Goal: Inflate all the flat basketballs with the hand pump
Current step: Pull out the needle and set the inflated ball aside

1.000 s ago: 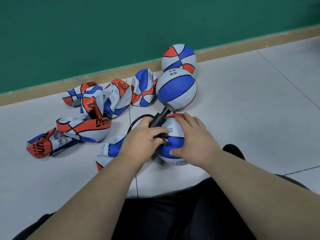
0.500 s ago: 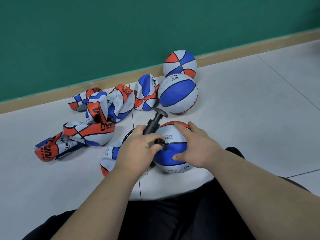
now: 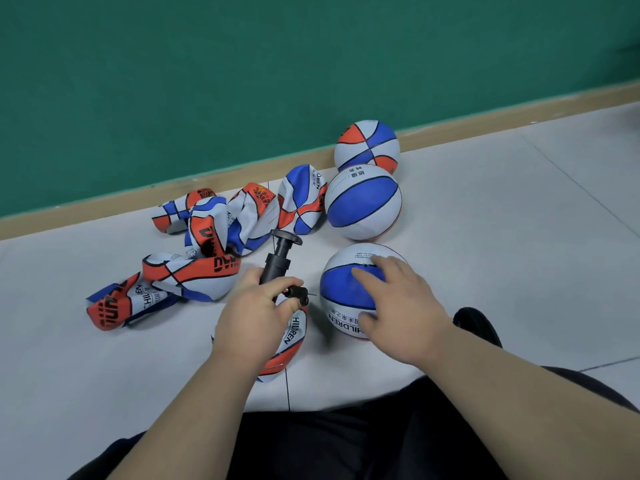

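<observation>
My left hand point(image 3: 254, 315) grips the black hand pump point(image 3: 277, 263), its handle pointing up and away, its needle tip free in the air beside a round blue-white basketball point(image 3: 343, 289). My right hand point(image 3: 403, 306) rests on top of that ball with fingers spread. A flat ball point(image 3: 289, 344) lies under my left hand. Several flat red-white-blue balls point(image 3: 194, 271) are heaped to the left. Two inflated balls point(image 3: 363, 202) point(image 3: 367, 145) sit farther back by the wall.
The balls lie on a pale tiled floor point(image 3: 502, 220) that meets a green wall point(image 3: 277, 64) with a wooden skirting board point(image 3: 485, 116). My dark-trousered legs point(image 3: 329, 441) fill the bottom edge, and a black shoe point(image 3: 476, 323) shows right of the near ball.
My left hand has pulled the pump and its needle away from the near ball, to the left. The ball has shifted right under my right hand, whose fingers have spread.
</observation>
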